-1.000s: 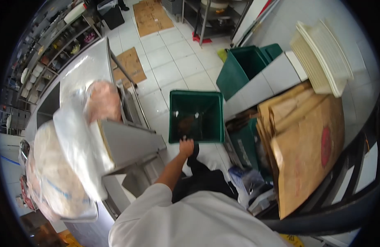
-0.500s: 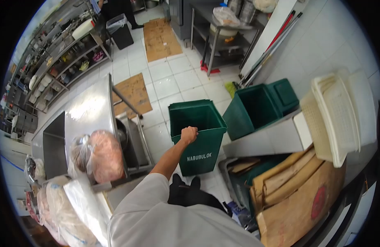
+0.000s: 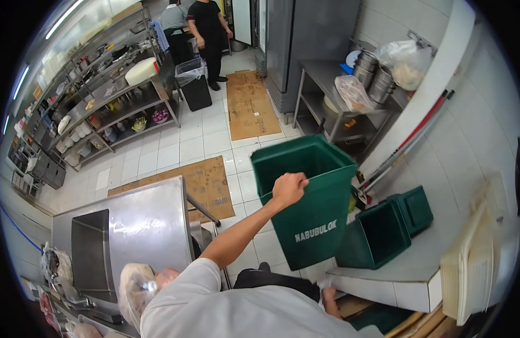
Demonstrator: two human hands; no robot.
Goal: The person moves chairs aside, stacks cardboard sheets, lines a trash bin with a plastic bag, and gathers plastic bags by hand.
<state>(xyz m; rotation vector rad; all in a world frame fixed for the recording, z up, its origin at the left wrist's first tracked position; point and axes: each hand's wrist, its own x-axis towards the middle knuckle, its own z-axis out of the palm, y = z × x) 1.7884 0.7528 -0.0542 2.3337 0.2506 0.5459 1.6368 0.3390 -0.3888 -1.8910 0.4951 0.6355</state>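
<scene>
In the head view my left hand (image 3: 290,189) is closed over the near rim of a tall green trash bin (image 3: 313,211) with white "NABUBULOK" lettering. The bin is tilted, and the part of its inside that shows is dark. My right hand (image 3: 330,299) hangs low at my right side, above a container with folded cardboard (image 3: 352,307); its fingers are partly hidden and small. To the right of the held bin stands a second, smaller green bin (image 3: 378,239) with its lid (image 3: 416,208) swung back.
A steel sink table (image 3: 150,225) with bagged food (image 3: 137,290) stands at left. Cardboard sheets (image 3: 251,107) lie on the tiled floor. Mop handles (image 3: 409,143) lean by the right wall, near cream plastic crates (image 3: 468,265). Two people (image 3: 206,34) stand at the back near a black bin (image 3: 195,84).
My left hand has raised and tilted the green bin, shifting it to the right. My right hand has come into view at lower right. The view has tipped up, showing more of the back.
</scene>
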